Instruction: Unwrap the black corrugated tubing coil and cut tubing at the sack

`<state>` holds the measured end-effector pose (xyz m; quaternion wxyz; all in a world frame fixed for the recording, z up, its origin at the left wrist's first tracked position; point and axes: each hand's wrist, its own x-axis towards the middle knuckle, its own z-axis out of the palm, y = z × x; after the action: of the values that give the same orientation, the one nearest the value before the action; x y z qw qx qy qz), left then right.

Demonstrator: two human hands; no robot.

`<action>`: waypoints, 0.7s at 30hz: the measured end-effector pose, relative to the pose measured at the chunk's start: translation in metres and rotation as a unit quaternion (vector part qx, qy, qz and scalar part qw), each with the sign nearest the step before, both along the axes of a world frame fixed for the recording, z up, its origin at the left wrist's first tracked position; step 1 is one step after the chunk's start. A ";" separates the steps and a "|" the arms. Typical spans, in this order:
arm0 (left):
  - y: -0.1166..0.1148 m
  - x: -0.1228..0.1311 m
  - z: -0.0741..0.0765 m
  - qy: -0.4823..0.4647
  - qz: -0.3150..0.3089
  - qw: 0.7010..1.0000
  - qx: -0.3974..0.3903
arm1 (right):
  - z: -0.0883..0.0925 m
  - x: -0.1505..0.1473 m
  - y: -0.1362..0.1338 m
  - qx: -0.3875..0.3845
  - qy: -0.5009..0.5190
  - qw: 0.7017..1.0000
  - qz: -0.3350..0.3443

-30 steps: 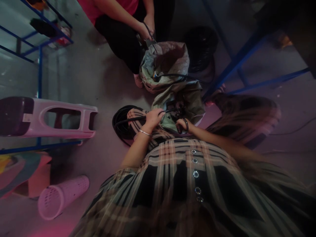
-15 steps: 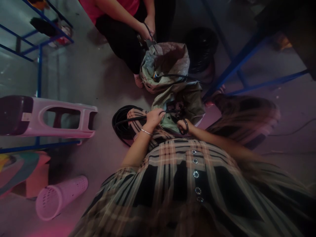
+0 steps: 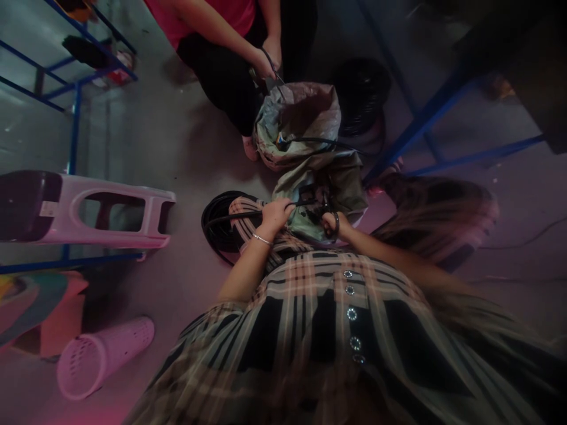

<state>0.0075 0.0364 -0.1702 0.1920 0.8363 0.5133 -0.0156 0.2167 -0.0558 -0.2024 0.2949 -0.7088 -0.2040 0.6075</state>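
We have the left hand [image 3: 277, 215] clamped on a black cable [image 3: 241, 215], which runs back to a coil of black cable [image 3: 217, 230] on the concrete floor [image 3: 186, 147]. The right hand [image 3: 331, 225] is closed on what look like black scissor handles [image 3: 335, 227]; the view is dim, so we can't be sure. The hands are close together but apart, over a grey-green woven sack [image 3: 343, 189]. A second sack [image 3: 296, 115] touches it, with a thin dark cable [image 3: 319, 140] across it. A co-worker's hand [image 3: 268, 62] holds a dark tool [image 3: 270, 74] at that sack's mouth. A pink plastic stool [image 3: 66, 200] and a pink perforated basket [image 3: 104, 357] lie on the floor, near blue steel shelving [image 3: 75, 136].
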 end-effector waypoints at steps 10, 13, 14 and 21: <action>-0.002 -0.004 0.004 -0.020 0.021 1.000 0.008 | 0.041 0.048 0.022 0.123 0.214 0.969 0.022; -0.002 -0.005 0.004 -0.029 0.027 0.999 0.009 | 0.056 0.058 0.024 0.160 0.171 0.970 0.064; -0.002 -0.005 0.004 -0.032 0.027 0.999 0.008 | 0.059 0.059 0.024 0.175 0.164 0.969 0.066; -0.003 -0.005 0.008 -0.047 0.030 0.998 0.004 | 0.059 0.055 0.026 0.179 0.151 0.969 0.074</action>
<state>0.0026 0.0338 -0.1625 0.2130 0.8213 0.5283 0.0312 0.2720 -0.0297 -0.1434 0.3988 -0.5272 -0.3141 0.6814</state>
